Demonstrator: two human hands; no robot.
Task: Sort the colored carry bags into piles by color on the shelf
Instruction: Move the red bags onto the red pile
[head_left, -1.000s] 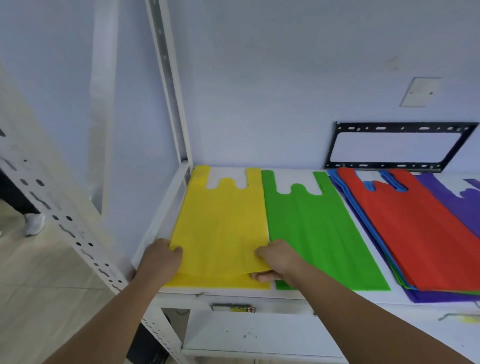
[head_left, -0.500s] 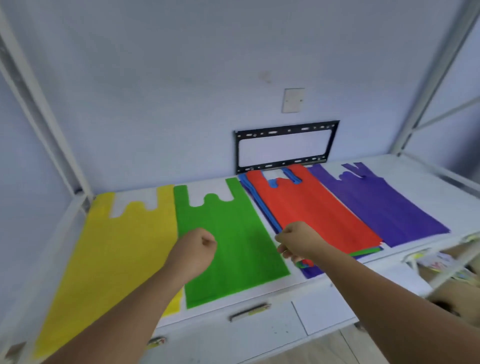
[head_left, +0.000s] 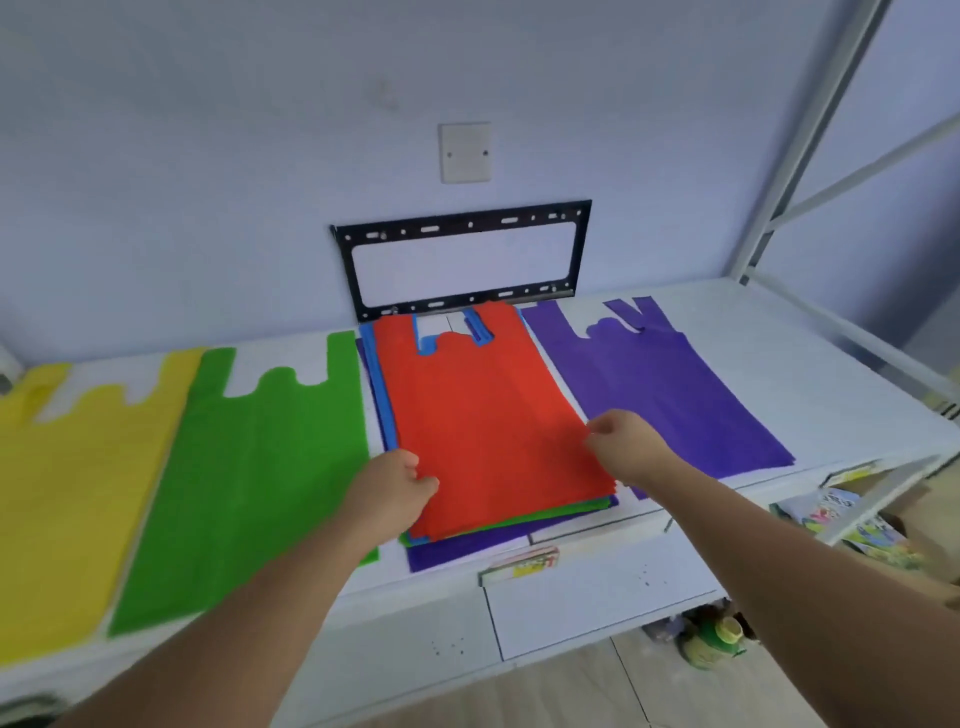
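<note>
Fingers of the left hand (head_left: 396, 487) curl onto the left edge of the red bag (head_left: 488, 426), apparently pinching it, while the right hand (head_left: 626, 448) hovers at its right edge with fingers loosely bent, contact unclear. That bag tops a mixed stack on the white shelf (head_left: 810, 353), between a green bag (head_left: 249, 467) and a purple bag (head_left: 660, 384); a yellow bag (head_left: 67, 493) lies far left.

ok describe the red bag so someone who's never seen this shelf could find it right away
On the white shelf, look just below the black bracket on the wall. The red bag lies there on top of a mixed stack, between the green bag and the purple bag. It is the only red one.
</note>
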